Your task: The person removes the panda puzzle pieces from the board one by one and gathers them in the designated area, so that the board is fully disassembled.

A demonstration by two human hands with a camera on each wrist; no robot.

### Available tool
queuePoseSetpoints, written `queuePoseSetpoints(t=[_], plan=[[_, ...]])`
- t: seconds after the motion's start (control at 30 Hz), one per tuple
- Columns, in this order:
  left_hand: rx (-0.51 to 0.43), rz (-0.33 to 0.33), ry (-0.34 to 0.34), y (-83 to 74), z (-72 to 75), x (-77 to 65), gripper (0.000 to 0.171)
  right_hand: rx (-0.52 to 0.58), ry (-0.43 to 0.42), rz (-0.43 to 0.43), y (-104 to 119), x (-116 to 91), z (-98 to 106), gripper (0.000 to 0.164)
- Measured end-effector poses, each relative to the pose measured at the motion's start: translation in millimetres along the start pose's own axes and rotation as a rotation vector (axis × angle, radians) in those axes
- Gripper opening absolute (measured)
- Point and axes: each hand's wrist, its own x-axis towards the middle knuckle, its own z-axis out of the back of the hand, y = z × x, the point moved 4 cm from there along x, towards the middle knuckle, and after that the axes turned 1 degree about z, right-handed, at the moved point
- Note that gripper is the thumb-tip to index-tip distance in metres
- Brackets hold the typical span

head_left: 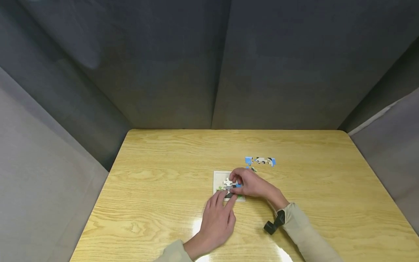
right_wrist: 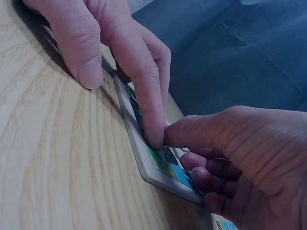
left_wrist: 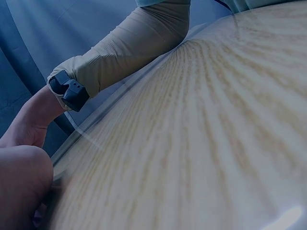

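A small jigsaw puzzle in a white frame tray (head_left: 215, 178) lies on the table, its lower part filled with green, black and blue pieces. My right hand (head_left: 252, 184) reaches over its right side, thumb and curled fingers about a white and grey puzzle piece (head_left: 228, 182). From the near side my left hand (head_left: 218, 218) rests with extended fingertips on the tray's lower edge. In the right wrist view, the left index finger (right_wrist: 149, 110) presses on the green part, right beside the right thumb (right_wrist: 192, 132). The right fingers hide part of the puzzle.
Loose puzzle pieces in blue, white and black (head_left: 265, 161) lie behind the tray, to the right. A small blue piece (head_left: 248, 160) and a greenish piece (head_left: 253, 169) are close by. Dark curtains (head_left: 170, 72) stand beyond the wooden table (head_left: 147, 174).
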Motion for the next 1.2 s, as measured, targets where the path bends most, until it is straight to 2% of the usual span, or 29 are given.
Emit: queuePoseSetpoints(t=[0.27,0.57,0.73,0.97,1.2], plan=[[-0.004,0.000,0.014,-0.1,-1.2,-0.6,0.048,0.016,-0.002,0.018,-0.7,-1.1,-1.0,0.029],[-0.003,-0.002,0.004,-0.3,-0.3,-0.5,0.048,0.054,-0.018,-0.007,-2.5,0.1,-2.5,0.026],[-0.003,-0.004,0.001,-0.3,-0.2,-0.3,0.049,0.042,-0.026,0.012,-1.6,0.1,-1.8,0.025],[0.014,-0.020,-0.044,-0.3,0.8,-0.6,0.047,0.037,-0.020,0.021,0.5,0.0,-0.8,0.026],[-0.011,-0.013,-0.025,0.8,-1.2,-0.9,0.050,-0.037,-0.042,0.070,0.0,-2.4,-2.2,0.026]])
